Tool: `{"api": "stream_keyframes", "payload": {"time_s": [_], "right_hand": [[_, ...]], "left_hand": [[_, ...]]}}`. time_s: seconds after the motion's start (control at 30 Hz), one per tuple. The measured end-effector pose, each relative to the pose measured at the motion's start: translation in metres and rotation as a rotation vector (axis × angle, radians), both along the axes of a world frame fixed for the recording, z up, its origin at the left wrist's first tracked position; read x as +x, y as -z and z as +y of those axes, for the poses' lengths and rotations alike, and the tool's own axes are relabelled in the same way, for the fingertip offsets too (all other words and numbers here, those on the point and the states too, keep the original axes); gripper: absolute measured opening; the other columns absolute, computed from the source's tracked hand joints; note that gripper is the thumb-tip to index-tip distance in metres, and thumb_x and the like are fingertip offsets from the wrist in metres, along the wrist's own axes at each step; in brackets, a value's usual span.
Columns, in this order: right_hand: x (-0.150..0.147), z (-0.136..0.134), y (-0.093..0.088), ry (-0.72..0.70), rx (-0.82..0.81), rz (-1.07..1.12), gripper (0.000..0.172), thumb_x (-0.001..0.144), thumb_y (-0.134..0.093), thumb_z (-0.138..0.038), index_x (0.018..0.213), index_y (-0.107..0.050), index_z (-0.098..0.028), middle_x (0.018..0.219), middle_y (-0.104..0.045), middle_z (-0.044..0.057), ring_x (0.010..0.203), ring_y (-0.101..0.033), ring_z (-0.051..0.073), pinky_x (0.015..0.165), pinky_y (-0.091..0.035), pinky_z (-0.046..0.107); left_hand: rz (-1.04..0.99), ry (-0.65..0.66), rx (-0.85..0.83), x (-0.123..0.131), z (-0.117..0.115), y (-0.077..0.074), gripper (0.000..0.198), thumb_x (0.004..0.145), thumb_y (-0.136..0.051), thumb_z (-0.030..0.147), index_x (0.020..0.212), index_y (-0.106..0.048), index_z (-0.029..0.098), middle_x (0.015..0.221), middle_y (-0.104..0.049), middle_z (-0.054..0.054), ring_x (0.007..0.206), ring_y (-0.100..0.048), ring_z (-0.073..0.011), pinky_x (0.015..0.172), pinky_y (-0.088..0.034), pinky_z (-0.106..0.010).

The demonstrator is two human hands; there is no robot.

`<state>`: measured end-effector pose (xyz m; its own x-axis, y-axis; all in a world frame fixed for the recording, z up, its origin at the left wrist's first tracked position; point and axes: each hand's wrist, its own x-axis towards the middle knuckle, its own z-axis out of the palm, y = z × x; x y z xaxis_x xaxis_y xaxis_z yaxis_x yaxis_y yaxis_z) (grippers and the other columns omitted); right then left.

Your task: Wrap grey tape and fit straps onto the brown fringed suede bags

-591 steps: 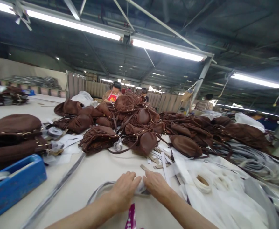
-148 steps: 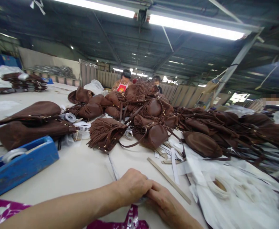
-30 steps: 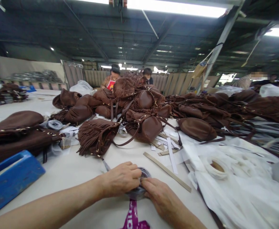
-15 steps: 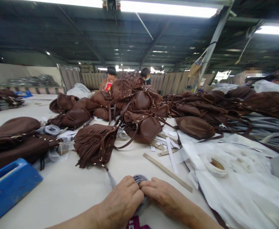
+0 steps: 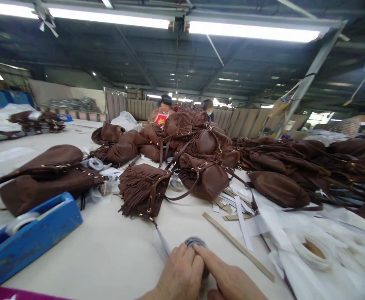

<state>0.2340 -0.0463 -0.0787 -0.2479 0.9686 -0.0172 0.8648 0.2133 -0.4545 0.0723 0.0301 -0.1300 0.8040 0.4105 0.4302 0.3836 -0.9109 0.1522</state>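
At the near edge of the table, a small grey coil of a strap or tube (image 5: 196, 241) is between my hands, mostly covered by them. My left hand (image 5: 182, 268) is closed on its near left side, fingers curled and knuckles up. From the right, my right hand (image 5: 224, 268) grips it, with the index finger laid along its top. A thin translucent strip (image 5: 162, 243) runs from beside my left hand to a fringed brown handbag (image 5: 144, 189) lying in front. What my fingertips press on underneath is hidden.
A blue tape dispenser (image 5: 45, 233) stands at left, with brown bags (image 5: 49, 175) behind it. More bags (image 5: 209, 177) are heaped ahead. Card strips (image 5: 238, 246) lie to the right, then a white tape roll (image 5: 313, 252) on plastic sheeting. Two co-workers (image 5: 162, 116) are beyond the heap.
The view has swung left and tilted up, so the table things appear further right. My hands have come closer together on the coil, and the right index finger now lies over it.
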Motion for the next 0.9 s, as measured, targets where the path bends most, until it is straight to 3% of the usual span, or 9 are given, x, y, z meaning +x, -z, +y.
{"api": "stream_keyframes", "payload": {"time_s": [0.1,0.23,0.33,0.43,0.53,0.67,0.77,0.9], "right_hand": [[-0.004,-0.001,0.004,0.044,-0.031,0.211,0.101,0.063,-0.048,-0.007,0.152,-0.003,-0.017,0.127,-0.064,0.013,0.091,-0.070,0.025,0.078,-0.055,0.033],[-0.005,0.006,0.006,-0.010,-0.004,0.302,0.092,0.067,-0.058,-0.016,0.150,-0.018,-0.013,0.136,-0.055,0.018,0.113,-0.060,0.029,0.095,-0.047,0.038],[0.000,0.008,0.009,-0.046,0.013,0.308,0.086,0.072,-0.068,-0.033,0.147,-0.028,-0.016,0.131,-0.057,0.016,0.111,-0.060,0.030,0.097,-0.046,0.039],[0.002,0.006,0.010,-0.037,0.054,0.285,0.074,0.080,-0.063,-0.040,0.143,-0.032,-0.020,0.117,-0.064,0.011,0.101,-0.063,0.027,0.091,-0.048,0.036],[-0.004,0.005,0.007,0.014,0.074,0.208,0.048,0.089,-0.049,-0.032,0.134,-0.039,-0.022,0.109,-0.066,0.009,0.097,-0.064,0.024,0.089,-0.048,0.034],[-0.012,0.004,0.004,-0.026,0.101,0.104,0.016,0.092,-0.040,-0.032,0.096,-0.053,-0.023,0.089,-0.064,0.005,0.080,-0.060,0.020,0.074,-0.049,0.030],[-0.012,0.002,0.002,-0.111,0.133,0.096,0.029,0.096,-0.033,-0.041,0.083,-0.051,-0.023,0.081,-0.060,0.003,0.075,-0.056,0.019,0.069,-0.046,0.029],[-0.009,-0.001,-0.009,-0.185,0.125,0.163,0.034,0.097,-0.031,-0.047,0.091,-0.056,-0.024,0.088,-0.064,0.005,0.082,-0.058,0.021,0.075,-0.047,0.031]], "left_hand": [[0.002,-0.002,-0.081,-0.003,-0.001,-0.009,0.018,0.079,-0.058,0.021,0.096,-0.052,0.017,0.091,-0.059,-0.010,0.082,-0.053,-0.0267,0.075,-0.049,-0.043],[-0.066,0.149,-0.269,-0.022,0.007,-0.031,0.028,0.074,-0.063,0.013,0.098,-0.050,0.017,0.102,-0.057,-0.009,0.095,-0.051,-0.0242,0.089,-0.047,-0.040],[-0.158,0.204,-0.363,-0.041,0.015,-0.041,0.020,0.079,-0.061,0.009,0.095,-0.051,0.018,0.108,-0.053,-0.007,0.099,-0.050,-0.0193,0.086,-0.049,-0.028],[-0.118,0.199,-0.303,-0.054,0.018,-0.040,0.009,0.087,-0.058,0.015,0.094,-0.055,0.020,0.104,-0.053,-0.006,0.094,-0.052,-0.0175,0.078,-0.050,-0.024],[-0.003,0.252,-0.197,-0.058,0.015,-0.034,0.009,0.085,-0.060,0.015,0.092,-0.057,0.020,0.096,-0.057,-0.004,0.087,-0.053,-0.0172,0.072,-0.048,-0.022],[0.069,0.309,-0.092,-0.067,0.007,-0.038,0.013,0.082,-0.062,0.014,0.076,-0.052,0.019,0.086,-0.058,-0.003,0.074,-0.051,-0.0156,0.059,-0.043,-0.023],[0.096,0.320,-0.096,-0.075,0.006,-0.048,0.014,0.078,-0.064,0.012,0.078,-0.052,0.019,0.092,-0.059,-0.004,0.075,-0.052,-0.0157,0.058,-0.042,-0.023],[0.099,0.349,-0.060,-0.066,0.016,-0.058,0.011,0.080,-0.062,0.016,0.087,-0.054,0.019,0.102,-0.060,-0.005,0.088,-0.053,-0.0179,0.074,-0.045,-0.025]]}}
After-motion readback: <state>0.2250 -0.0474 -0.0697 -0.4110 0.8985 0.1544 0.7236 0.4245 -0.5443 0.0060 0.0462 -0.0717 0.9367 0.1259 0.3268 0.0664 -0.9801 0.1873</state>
